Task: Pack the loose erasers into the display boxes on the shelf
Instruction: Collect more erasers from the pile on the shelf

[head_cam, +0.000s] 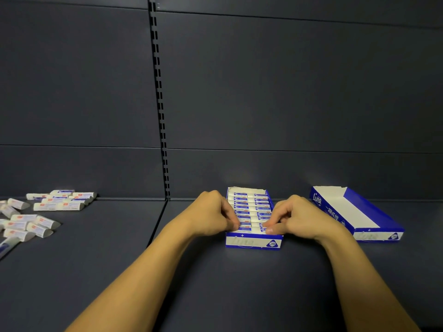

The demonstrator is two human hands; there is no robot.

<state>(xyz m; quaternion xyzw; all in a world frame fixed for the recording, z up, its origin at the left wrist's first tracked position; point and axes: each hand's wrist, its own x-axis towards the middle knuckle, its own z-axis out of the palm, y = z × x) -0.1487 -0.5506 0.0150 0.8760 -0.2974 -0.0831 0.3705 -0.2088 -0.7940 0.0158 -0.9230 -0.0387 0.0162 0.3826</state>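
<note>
Forearms are extended forward over the dark shelf (215, 283), bare to beyond the wrist, converging on the middle display box (251, 242). The left hand (211, 215) is held knuckles-up at the box's left wall, fingers curled down onto the nearest packed erasers (249, 207); the right hand (294, 218) mirrors it at the right wall, its fingertips and thumb pinching the front row. Whether one eraser or several are grasped by each hand cannot be told.

Middle display box: blue-and-white printed card, rectangular, open-topped, low front lip marked "2B", set near the shelf's middle with its far end close to the back panel (287, 92). It is filled with two columns of small white blocks in blue-printed sleeves, laid flat and touching.

Second display box (354, 212): same card and print, seen with nothing inside, white interior, angled toward the shelf's right edge, well apart from the first.

Loose erasers (60, 200): white, wedge-ended, red-marked sleeves, scattered and partly stacked toward the shelf's left edge. A blurred cylindrical item (7, 246) lies at the left edge.

Back panel: matte dark sheet, with a slotted upright (159, 92).
</note>
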